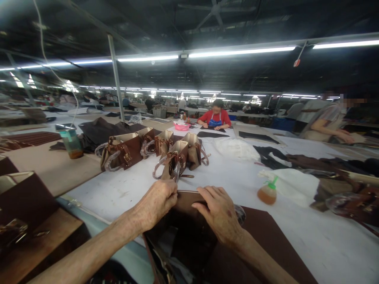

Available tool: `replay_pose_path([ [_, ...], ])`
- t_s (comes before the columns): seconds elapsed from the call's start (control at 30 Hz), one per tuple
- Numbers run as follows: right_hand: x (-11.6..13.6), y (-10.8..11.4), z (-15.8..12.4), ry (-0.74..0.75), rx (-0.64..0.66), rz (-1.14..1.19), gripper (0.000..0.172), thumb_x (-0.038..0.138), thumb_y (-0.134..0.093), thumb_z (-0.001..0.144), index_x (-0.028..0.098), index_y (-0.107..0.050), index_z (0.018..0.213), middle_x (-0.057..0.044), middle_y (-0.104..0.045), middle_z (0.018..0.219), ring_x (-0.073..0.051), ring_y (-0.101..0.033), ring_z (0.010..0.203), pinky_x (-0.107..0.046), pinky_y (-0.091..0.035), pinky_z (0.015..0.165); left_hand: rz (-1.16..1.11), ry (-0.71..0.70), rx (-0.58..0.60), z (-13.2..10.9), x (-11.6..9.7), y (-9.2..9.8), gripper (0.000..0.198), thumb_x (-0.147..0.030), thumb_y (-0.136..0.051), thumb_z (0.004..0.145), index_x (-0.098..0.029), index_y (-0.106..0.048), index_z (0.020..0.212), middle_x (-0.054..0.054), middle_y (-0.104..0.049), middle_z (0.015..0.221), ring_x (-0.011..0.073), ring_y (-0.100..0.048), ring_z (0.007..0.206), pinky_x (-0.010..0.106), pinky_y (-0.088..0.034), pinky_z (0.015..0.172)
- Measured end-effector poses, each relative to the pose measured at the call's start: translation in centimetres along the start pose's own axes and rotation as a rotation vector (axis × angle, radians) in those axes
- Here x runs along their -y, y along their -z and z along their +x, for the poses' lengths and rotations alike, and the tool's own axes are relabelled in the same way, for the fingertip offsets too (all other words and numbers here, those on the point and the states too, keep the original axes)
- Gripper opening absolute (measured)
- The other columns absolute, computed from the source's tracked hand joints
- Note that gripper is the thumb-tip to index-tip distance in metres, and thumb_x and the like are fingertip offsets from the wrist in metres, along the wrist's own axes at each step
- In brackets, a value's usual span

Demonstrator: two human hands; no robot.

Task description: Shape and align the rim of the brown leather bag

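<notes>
Five handbags [174,159], two bottles [267,192], two hands [189,209]

The right hand [220,213] covers the near rim of the brown bag [185,201], and the bag's lower part runs off the bottom edge. Whether the left hand [156,203] pinches the rim or only rests on it cannot be told. Both forearms are cut off there too. At the table's [124,193] right edge, a heap of brown bags [352,201] is blurred and cropped.

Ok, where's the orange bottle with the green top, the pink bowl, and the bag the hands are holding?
Orange bottle [267,194]: head view, on its round body.
Pink bowl [181,126]: head view, on its side wall.
Brown bag [187,200]: head view, on its top edge between the hands.
</notes>
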State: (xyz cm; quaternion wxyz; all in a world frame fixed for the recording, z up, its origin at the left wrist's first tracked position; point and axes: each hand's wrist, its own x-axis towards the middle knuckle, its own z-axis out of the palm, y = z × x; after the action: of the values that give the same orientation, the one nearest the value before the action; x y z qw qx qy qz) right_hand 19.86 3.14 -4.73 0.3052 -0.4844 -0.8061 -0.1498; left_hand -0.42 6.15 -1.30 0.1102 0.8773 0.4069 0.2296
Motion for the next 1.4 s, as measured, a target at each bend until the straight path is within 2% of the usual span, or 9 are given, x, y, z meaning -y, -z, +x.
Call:
replay_pose_path([
  [0.3,-0.4,0.1,0.4,-0.155,0.027,0.097,0.005,0.022,-0.06,0.081,0.02,-0.064,0.084,0.0,-0.062,0.076,-0.017,-0.052,0.072,-0.028,-0.035,0.068,-0.009,0.014,0.015,-0.2,-0.3,-0.1,0.013,-0.011,-0.041,0.074,-0.016,-0.042,0.063,-0.002,-0.048,0.062,0.0099,-0.04,0.057,0.022,-0.029,0.057],
  [0.7,-0.3,1.0,1.3,-0.355,0.141,0.256,0.008,0.024,-0.06,0.079,0.023,-0.065,0.073,0.004,-0.064,0.072,-0.014,-0.054,0.07,-0.024,-0.034,0.065,-0.014,-0.015,0.026,-0.3,-0.7,0.1,0.014,-0.008,-0.04,0.074,-0.016,-0.041,0.062,-0.002,-0.047,0.063,0.0094,-0.04,0.057,0.022,-0.029,0.057],
  [0.8,-0.1,1.1,1.6,-0.301,0.154,0.158,0.013,0.027,-0.058,0.082,0.022,-0.065,0.072,0.002,-0.063,0.071,-0.015,-0.054,0.068,-0.025,-0.032,0.063,-0.001,-0.016,0.013,-0.3,-0.4,-0.1,0.015,-0.008,-0.041,0.074,-0.016,-0.042,0.061,-0.001,-0.047,0.064,0.0097,-0.041,0.058,0.022,-0.03,0.057],
  [0.9,0.4,0.8,1.8,-0.14,0.127,-0.02,0.017,0.03,-0.057,0.083,0.02,-0.063,0.071,-0.001,-0.062,0.069,-0.017,-0.053,0.066,-0.028,-0.03,0.064,-0.002,0.0,0.002,-0.3,-0.3,-0.1,0.013,-0.009,-0.042,0.074,-0.016,-0.043,0.063,-0.001,-0.048,0.064,0.0102,-0.043,0.059,0.022,-0.031,0.059],
  [1.0,0.9,0.3,2.0,-0.028,0.08,-0.097,0.018,0.028,-0.055,0.085,0.019,-0.061,0.071,-0.002,-0.061,0.067,-0.017,-0.052,0.066,-0.029,-0.029,0.063,-0.005,0.014,0.003,-0.3,-0.3,0.0,0.012,-0.009,-0.042,0.073,-0.016,-0.044,0.063,-0.001,-0.049,0.064,0.0105,-0.043,0.06,0.022,-0.031,0.059],
  [1.17,1.3,-0.1,2.3,-0.006,0.05,-0.086,0.023,0.029,-0.051,0.088,0.019,-0.059,0.068,-0.001,-0.06,0.064,-0.016,-0.052,0.063,-0.029,-0.028,0.062,-0.002,0.032,-0.012,-0.3,-0.1,0.0,0.012,-0.01,-0.043,0.073,-0.016,-0.044,0.063,-0.001,-0.049,0.064,0.0105,-0.043,0.059,0.022,-0.031,0.06],
  [1.4,1.8,-0.1,2.7,0.01,0.078,-0.111,0.019,0.027,-0.054,0.086,0.019,-0.058,0.069,0.0,-0.06,0.065,-0.015,-0.052,0.062,-0.029,-0.027,0.062,-0.012,0.031,-0.022,-0.3,0.1,0.0,0.012,-0.009,-0.043,0.072,-0.016,-0.045,0.063,-0.002,-0.049,0.062,0.0101,-0.041,0.058,0.022,-0.03,0.058],
])
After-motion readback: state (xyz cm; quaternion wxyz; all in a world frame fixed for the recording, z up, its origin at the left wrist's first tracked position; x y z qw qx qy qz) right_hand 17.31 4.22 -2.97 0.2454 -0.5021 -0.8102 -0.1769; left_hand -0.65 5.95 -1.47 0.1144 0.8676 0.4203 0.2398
